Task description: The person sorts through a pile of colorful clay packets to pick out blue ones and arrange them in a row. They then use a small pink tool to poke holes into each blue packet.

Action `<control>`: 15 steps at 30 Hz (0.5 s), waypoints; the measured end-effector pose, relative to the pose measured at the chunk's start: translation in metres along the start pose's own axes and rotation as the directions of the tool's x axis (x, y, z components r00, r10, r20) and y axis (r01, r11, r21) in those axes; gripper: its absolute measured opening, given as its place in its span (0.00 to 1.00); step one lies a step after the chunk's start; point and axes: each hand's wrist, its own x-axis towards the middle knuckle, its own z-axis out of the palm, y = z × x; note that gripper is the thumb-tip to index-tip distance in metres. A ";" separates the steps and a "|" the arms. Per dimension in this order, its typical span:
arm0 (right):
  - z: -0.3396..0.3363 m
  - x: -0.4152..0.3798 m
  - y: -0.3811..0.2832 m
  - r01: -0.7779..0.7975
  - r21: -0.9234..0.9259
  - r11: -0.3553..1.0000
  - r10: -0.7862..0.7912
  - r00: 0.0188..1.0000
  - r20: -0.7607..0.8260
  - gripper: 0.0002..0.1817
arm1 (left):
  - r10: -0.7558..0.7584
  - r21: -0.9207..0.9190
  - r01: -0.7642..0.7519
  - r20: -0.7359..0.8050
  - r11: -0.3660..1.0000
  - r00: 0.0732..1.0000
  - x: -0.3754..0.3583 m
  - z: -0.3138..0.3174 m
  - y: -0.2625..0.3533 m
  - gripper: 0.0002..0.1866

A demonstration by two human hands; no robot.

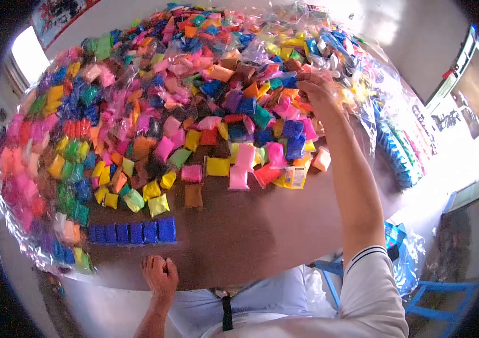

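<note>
Many small packets in mixed colours, among them a pink packet [241, 176], lie heaped over the brown table [234, 242]. A joined strip of blue packets [136, 232] lies flat near the table's front left. Just below that strip, my left hand [160, 274] rests at the front edge, its fingers curled in and nothing seen in them. My right hand [313, 90] reaches far into the heap at the upper right, beside orange and blue packets. Its fingers are bent down among the packets, and whatever they hold is too small to make out.
Clear plastic bags [386, 107] of packets lie along the right side, and more bagged packets line the left side. A blue metal stool frame [442, 287] and a blue plastic bag [410, 259] are at the lower right.
</note>
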 end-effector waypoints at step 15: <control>0.047 -0.128 -0.017 -0.191 -0.074 0.979 0.205 0.926 0.317 0.08 | 0.021 -0.021 -0.021 -0.019 1.000 1.000 0.000 -0.002 -0.003 0.10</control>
